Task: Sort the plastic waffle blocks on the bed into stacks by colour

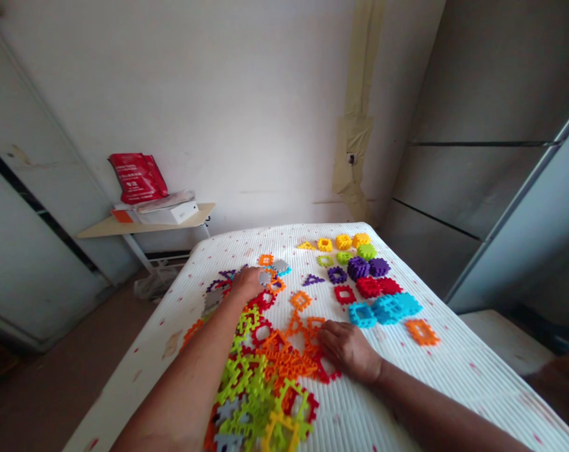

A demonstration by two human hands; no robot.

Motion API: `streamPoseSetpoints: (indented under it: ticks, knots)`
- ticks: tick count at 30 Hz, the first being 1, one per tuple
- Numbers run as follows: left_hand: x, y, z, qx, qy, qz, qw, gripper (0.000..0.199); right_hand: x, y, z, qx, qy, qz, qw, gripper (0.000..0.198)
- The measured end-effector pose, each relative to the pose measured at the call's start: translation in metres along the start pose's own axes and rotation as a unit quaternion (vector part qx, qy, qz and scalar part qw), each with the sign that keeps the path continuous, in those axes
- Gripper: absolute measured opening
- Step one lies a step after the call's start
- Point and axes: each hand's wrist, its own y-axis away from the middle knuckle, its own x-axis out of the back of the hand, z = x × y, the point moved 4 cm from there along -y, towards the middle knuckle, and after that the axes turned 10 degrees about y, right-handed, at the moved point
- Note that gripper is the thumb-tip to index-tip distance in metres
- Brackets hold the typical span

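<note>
As the head view looks down on the quilted worktop (388, 389), a mixed heap of plastic pieces (284, 361) sprawls across its near left, while same-coloured rows, from yellow pieces (343, 242) at the far end to blue pieces (388, 307) and a lone orange frame (422, 333), lie on the right. The left hand (247, 284) reaches to the heap's far end, fingers bent beside a grey piece (265, 278); whether it grips that piece, I cannot tell. The right hand (347, 348) is half curled at the heap's right edge, fingertips against an orange square (315, 324); its grip is hidden too. Since the toothed edges overlap, handling should go best by taking uppermost pieces, pinching one rim and lifting straight up, so neighbours do not drag along.
</note>
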Motion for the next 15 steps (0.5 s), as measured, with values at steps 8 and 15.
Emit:
streamPoseSetpoints:
  ticks: [8,15]
  knots:
    - [0.025,-0.013,-0.002,-0.011,0.037,0.047,0.998,0.055,0.001,-0.001,-0.001,-0.008,-0.015,-0.02,1.0,0.031]
    - [0.021,-0.063,0.032,-0.008,0.042,0.071,0.997,0.056,0.002,-0.002,-0.001,-0.014,-0.027,-0.035,0.999,0.028]
